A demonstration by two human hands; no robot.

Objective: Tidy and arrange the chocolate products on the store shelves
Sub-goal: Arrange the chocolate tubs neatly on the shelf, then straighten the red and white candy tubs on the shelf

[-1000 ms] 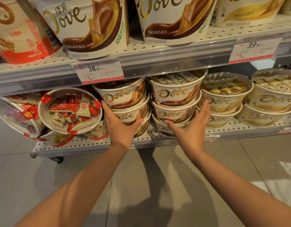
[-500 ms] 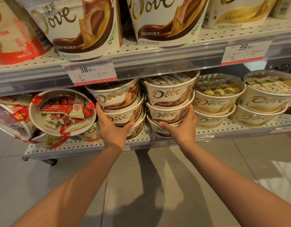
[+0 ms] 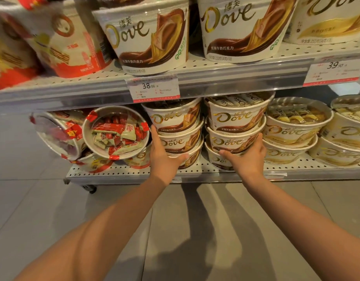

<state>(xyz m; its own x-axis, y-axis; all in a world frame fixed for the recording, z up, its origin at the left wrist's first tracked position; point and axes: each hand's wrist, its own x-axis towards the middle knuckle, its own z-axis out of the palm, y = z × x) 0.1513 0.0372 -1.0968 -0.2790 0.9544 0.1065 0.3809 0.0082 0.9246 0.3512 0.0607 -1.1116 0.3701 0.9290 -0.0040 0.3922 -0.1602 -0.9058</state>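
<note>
Reaching toward the lower shelf, the person sets both hands on two neighbouring stacks of brown chocolate tubs. Well to the left of the left grip lies a tipped tub with red tape, and just left of that grip a second red-taped tub stands on its side, its clear lid showing red and pale wrappers. The left hand cups the left stack of tubs: its fingers run up the stack's left side and the thumb hooks across the front of the lowest tub, so this grip is closed on the stack. Directly above this grip hangs a price tag reading 38.00 on the upper shelf, where big tubs stand. Between the two grips a narrow gap separates the stacks. The right hand holds the right stack of tubs, thumb laid across the front low down and fingers wrapped round the right side, so it too is closed on its stack. Just right of the right grip sit stacks of golden tubs, touching the held stack, with more beyond. Below both grips lies a grey tiled floor.
</note>
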